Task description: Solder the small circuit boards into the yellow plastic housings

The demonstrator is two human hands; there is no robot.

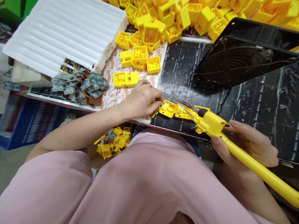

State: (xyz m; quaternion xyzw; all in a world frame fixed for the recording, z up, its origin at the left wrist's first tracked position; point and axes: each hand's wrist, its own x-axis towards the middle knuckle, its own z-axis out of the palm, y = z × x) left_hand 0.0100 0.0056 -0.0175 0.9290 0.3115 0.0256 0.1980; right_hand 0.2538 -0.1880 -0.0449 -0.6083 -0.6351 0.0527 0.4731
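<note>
My right hand (247,146) grips a yellow soldering iron (211,123) with a long handle. Its thin metal tips point left, over a row of yellow plastic housings along the table's front edge. One open housing (168,109) in that row shows its round grille; another housing (183,111) lies partly under the tips. At the row's left end is my left hand (147,98), a ring on one finger. Its fingers are curled together in a pinch over a yellow piece mostly hidden below them; what they pinch cannot be made out.
A black fan (235,62) stands at right. Yellow housings (150,32) are heaped along the back. Grey circuit boards with wires (79,82) are piled at left, beside a white foam sheet (65,31). Below are a blue crate (35,123) and a box of yellow parts (114,143).
</note>
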